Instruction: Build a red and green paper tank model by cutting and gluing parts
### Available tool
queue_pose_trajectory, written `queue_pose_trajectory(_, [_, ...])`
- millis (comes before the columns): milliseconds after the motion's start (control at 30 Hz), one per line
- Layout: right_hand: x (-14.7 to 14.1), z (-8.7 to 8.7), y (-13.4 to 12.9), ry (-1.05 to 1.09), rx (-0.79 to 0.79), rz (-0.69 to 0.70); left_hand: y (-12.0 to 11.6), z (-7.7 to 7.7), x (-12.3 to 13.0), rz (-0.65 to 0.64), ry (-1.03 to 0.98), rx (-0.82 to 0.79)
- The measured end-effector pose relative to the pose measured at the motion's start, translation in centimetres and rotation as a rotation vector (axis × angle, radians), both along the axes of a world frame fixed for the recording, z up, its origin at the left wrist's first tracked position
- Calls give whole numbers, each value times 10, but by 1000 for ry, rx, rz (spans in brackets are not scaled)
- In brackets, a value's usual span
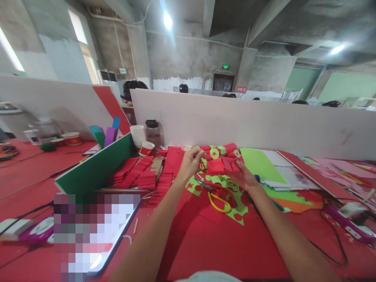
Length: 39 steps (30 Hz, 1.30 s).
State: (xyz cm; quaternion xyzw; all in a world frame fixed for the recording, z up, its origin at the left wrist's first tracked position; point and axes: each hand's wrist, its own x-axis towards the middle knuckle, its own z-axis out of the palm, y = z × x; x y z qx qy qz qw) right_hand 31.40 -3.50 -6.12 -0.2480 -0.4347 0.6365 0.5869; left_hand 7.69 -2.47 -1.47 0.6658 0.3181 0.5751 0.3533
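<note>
My right hand (pixel 246 177) is closed on a folded piece of red paper (pixel 220 166), held up over the middle of the table. To its left, my left hand (pixel 191 159) is raised with thumb and fingers pinched together, apart from the folded piece. Whatever the pinch holds, if anything, is too small to make out. Beneath the hands lie yellow-handled scissors (pixel 219 201) on green sheet scraps (pixel 238 213) with cut-out holes. Just behind are red rolls with green round pieces (pixel 215 152) bearing red stars.
Stacked red strips (pixel 147 178) lie left, beside a green divider board (pixel 96 168). A paper cup (pixel 146 148) and a dark-lidded bottle (pixel 153 133) stand behind them. A phone (pixel 114 235) lies front left. Green sheets (pixel 261 164) and a purple power strip (pixel 349 225) are right.
</note>
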Motion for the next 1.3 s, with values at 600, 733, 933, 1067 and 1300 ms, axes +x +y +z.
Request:
queue_pose_trajectory(600, [-5, 4, -3, -74, 61, 40, -9, 7, 6, -34, -50, -99])
queue_pose_trajectory(733, [-7, 5, -4, -72, 55, 54, -11, 8, 7, -64, -71, -105])
queue_pose_trajectory(933, [-6, 5, -5, -75, 46, 42, -8, 6, 5, -67, -90, -114])
queue_pose_trajectory(1067, [-5, 5, -3, -68, 36, 45, -5, 4, 4, -67, -85, -106])
queue_pose_trajectory(1300, [-4, 4, -2, -58, 24, 52, -1, 3, 5, -13, -97, -84])
